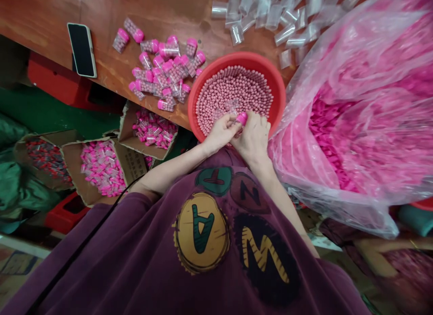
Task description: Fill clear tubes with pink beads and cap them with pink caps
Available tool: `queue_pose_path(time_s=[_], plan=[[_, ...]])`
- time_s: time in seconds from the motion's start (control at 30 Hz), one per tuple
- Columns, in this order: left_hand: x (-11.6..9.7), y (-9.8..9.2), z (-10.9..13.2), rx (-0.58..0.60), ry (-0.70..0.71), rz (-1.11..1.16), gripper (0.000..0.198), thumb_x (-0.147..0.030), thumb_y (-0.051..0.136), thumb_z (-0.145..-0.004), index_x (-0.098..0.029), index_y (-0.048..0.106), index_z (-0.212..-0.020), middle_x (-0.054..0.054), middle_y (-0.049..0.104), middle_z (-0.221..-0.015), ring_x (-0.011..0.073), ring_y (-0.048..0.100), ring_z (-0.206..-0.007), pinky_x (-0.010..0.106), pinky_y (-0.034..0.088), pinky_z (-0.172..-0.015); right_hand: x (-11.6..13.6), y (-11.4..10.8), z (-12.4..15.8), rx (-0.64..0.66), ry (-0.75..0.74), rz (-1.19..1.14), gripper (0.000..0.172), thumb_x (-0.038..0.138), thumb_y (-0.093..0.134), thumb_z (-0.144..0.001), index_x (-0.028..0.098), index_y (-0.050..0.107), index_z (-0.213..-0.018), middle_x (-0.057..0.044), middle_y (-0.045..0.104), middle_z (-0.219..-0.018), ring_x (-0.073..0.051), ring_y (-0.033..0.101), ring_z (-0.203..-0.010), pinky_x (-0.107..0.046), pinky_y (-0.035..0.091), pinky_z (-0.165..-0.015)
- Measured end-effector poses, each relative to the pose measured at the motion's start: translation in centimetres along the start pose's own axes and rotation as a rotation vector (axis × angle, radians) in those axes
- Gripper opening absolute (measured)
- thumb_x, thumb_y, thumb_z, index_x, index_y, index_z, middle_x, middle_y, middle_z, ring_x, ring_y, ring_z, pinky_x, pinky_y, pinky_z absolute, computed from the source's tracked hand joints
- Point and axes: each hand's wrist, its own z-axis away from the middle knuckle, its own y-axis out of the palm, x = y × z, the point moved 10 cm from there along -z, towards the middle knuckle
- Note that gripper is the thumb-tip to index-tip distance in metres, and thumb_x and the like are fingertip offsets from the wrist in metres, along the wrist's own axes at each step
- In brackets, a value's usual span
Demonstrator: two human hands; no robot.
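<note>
Maroon T-shirt point(101, 261) — red basin point(245, 58) — wooden tabletop point(40, 21)

Orange-red basin point(270, 80), pale pink balls point(233, 94) inside; bright pink cap point(241, 118). Table point(43, 17) reddish-brown, streaky wood grain. Plastic bag point(355, 125) pink-tinted, magenta contents. Maroon shirt point(101, 247) printed with circles: yellow with green letter, teal with red letter, dark red with black letter, black with yellow letter.
</note>
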Motion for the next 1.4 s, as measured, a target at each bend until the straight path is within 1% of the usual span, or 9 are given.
queue_pose_path(time_s=[0.5,0.67,0.8,0.93,1.0,1.1,1.2,1.27,1.4], plan=[[1.6,-2.9,0.0,-0.085,-0.118,0.017,0.014,-0.008,0.076,-0.109,-0.019,0.068,-0.103,-0.003,0.073,-0.079,0.0108,0.070,-0.074,0.024,0.060,-0.084,0.9,3.4,-0.5,0.066,-0.111,-0.007,0.039,0.051,0.078,-0.091,0.023,0.068,-0.117,-0.016,0.074,-0.113,-0.042,0.062,-0.117,-0.059,0.052,-0.104],[3.3,-4.8,-1.3,-0.141,-0.141,-0.097,0.015,-0.006,0.070,-0.109,-0.016,0.070,-0.098,0.000,0.075,-0.085,0.0124,0.071,-0.078,0.025,0.059,-0.084,0.5,7.3,-0.1,0.258,-0.055,-0.182,0.063,0.064,0.085,-0.093,0.019,0.070,-0.134,-0.021,0.078,-0.125,-0.046,0.069,-0.122,-0.066,0.058,-0.108],[-1.9,-10.4,-3.4,-0.263,0.229,-0.390,0.019,-0.013,0.074,-0.107,-0.020,0.078,-0.124,0.006,0.086,-0.118,0.0195,0.081,-0.112,0.032,0.063,-0.109,-1.9,8.8,-1.9,0.194,-0.015,-0.474,0.087,0.063,0.088,-0.094,0.022,0.058,-0.164,-0.018,0.075,-0.140,-0.037,0.074,-0.116,-0.062,0.065,-0.108],[-10.3,-18.3,-4.6,-0.494,0.568,-0.715,0.040,-0.035,0.077,-0.110,-0.027,0.074,-0.149,0.012,0.079,-0.157,0.0310,0.066,-0.161,0.051,0.046,-0.144,-7.0,8.4,-5.0,-0.073,0.190,-0.386,0.050,0.044,0.067,-0.105,0.017,0.065,-0.148,-0.021,0.074,-0.135,-0.038,0.073,-0.122,-0.065,0.062,-0.118],[-13.0,-20.2,-5.1,-0.590,0.658,-0.819,0.046,-0.038,0.076,-0.110,-0.029,0.072,-0.155,0.014,0.070,-0.172,0.0343,0.051,-0.176,0.057,0.032,-0.153,-7.7,8.8,-6.6,-0.090,0.230,-0.295,0.043,0.036,0.066,-0.104,0.016,0.067,-0.142,-0.025,0.073,-0.141,-0.040,0.070,-0.133,-0.067,0.057,-0.125],[-13.1,-16.7,-6.7,-0.467,0.725,-0.916,0.039,-0.026,0.065,-0.113,-0.027,0.075,-0.150,0.012,0.074,-0.167,0.0317,0.059,-0.169,0.059,0.039,-0.150,-7.5,9.9,-8.3,-0.029,0.265,-0.192,0.027,0.030,0.071,-0.100,0.018,0.070,-0.124,-0.026,0.074,-0.140,-0.042,0.069,-0.135,-0.068,0.053,-0.129],[-9.0,-8.4,-8.5,-0.143,0.644,-1.082,0.041,-0.007,0.052,-0.110,-0.019,0.081,-0.136,0.013,0.082,-0.148,0.0285,0.073,-0.149,0.054,0.053,-0.140,-7.7,10.8,-9.2,0.041,0.302,-0.238,0.007,0.027,0.071,-0.099,0.025,0.064,-0.097,-0.018,0.078,-0.118,-0.036,0.071,-0.117,-0.061,0.057,-0.123],[-5.8,-3.9,-9.1,0.003,0.533,-1.221,0.045,0.000,0.049,-0.109,-0.012,0.081,-0.138,0.019,0.080,-0.152,0.0296,0.074,-0.150,0.049,0.054,-0.137,-8.1,11.4,-9.4,0.091,0.314,-0.358,0.016,0.024,0.065,-0.100,0.028,0.057,-0.087,-0.012,0.077,-0.103,-0.031,0.070,-0.104,-0.054,0.061,-0.115],[-2.6,0.3,-9.9,0.134,0.368,-1.498,0.047,0.000,0.043,-0.113,-0.003,0.079,-0.143,0.027,0.073,-0.160,0.0332,0.073,-0.152,0.043,0.056,-0.132,-8.7,11.7,-9.6,0.146,0.312,-0.510,0.017,0.022,0.061,-0.098,0.029,0.058,-0.083,-0.008,0.076,-0.092,-0.030,0.071,-0.096,-0.050,0.064,-0.108]])
